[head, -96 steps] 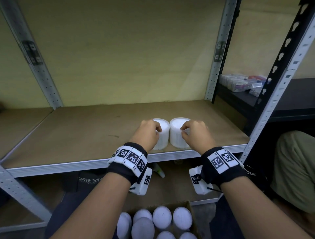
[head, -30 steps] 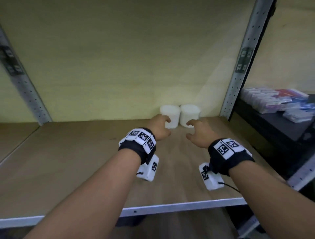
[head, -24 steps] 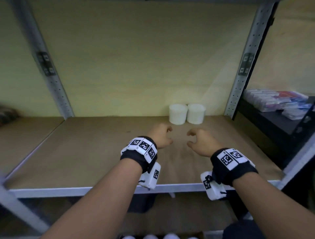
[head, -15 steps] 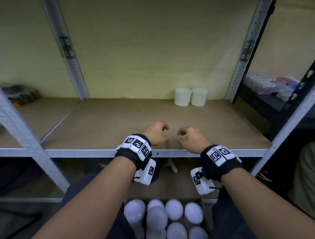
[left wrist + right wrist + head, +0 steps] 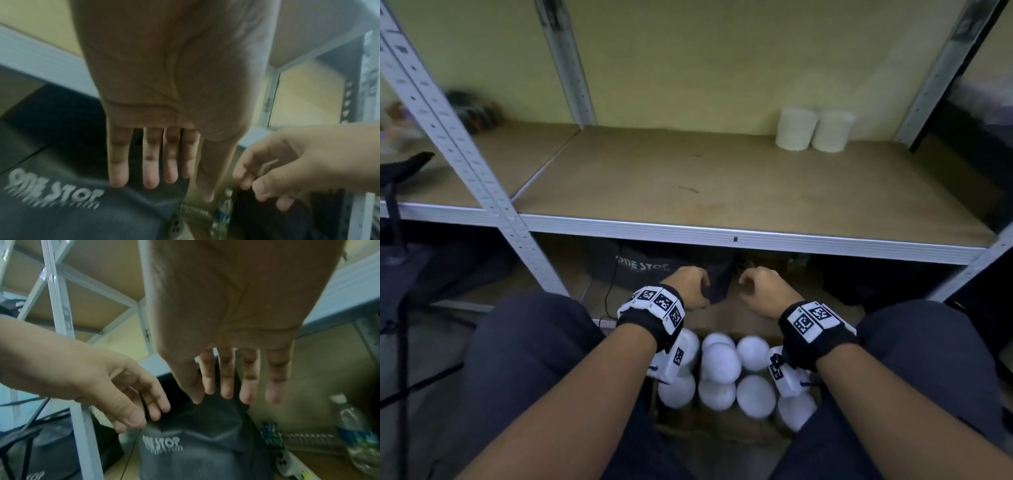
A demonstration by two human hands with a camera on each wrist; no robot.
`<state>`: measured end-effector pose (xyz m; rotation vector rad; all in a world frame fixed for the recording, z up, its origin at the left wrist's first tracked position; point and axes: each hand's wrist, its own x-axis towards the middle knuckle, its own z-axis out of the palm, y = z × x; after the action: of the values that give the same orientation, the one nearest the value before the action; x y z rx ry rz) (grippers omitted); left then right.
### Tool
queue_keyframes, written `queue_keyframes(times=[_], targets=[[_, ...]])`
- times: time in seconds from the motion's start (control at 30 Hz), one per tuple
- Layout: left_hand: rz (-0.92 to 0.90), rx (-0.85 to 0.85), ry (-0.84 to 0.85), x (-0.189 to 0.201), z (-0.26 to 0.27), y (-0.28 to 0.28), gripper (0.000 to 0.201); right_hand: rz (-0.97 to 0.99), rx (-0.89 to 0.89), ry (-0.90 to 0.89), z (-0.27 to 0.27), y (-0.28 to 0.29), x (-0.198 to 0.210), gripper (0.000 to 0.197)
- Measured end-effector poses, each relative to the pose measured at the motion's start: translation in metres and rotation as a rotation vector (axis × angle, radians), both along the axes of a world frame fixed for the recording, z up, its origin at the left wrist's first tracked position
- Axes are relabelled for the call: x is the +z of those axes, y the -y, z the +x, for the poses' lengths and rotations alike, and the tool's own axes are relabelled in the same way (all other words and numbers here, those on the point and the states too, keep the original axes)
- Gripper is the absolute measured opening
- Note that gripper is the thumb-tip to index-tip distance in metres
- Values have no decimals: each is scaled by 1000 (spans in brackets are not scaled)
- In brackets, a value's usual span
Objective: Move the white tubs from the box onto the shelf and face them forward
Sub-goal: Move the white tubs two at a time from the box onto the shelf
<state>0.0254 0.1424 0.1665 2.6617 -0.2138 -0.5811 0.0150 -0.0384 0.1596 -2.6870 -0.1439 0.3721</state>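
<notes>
Nearest, the box [image 5: 722, 435] sits between the person's knees, white tubs [image 5: 755, 396] packed inside; above it hover the left hand [image 5: 690, 287] and right hand [image 5: 767, 289], fingers [image 5: 151, 164] loosely spread and holding nothing; farther off, two white tubs [image 5: 813, 131] stand touching at the shelf's [image 5: 722, 236] back right corner.

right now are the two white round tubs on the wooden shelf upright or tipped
Upright: both white round tubs stand on their bases, side by side at the back right of the wooden shelf.
</notes>
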Motion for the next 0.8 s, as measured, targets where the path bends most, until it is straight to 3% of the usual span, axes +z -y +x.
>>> queue_keyframes(times=[0.23, 0.37, 0.5, 0.67, 0.8], targets=[[116, 12, -199, -85, -1, -15, 57, -77, 85, -205, 10, -25, -73, 40], [148, -3, -221, -120, -3, -16, 62, -168, 126, -298, 4, -35, -117, 57], [270, -45, -247, -155, -4, -12, 85, -248, 153, -387, -12, -38, -153, 82], [308, -28, -275, -175, -15, -15, 108, -301, 185, -446, -24, -47, -175, 97], [320, -9, -277, -182, -17, -14, 104, -347, 210, -406, -31, -53, -186, 98]])
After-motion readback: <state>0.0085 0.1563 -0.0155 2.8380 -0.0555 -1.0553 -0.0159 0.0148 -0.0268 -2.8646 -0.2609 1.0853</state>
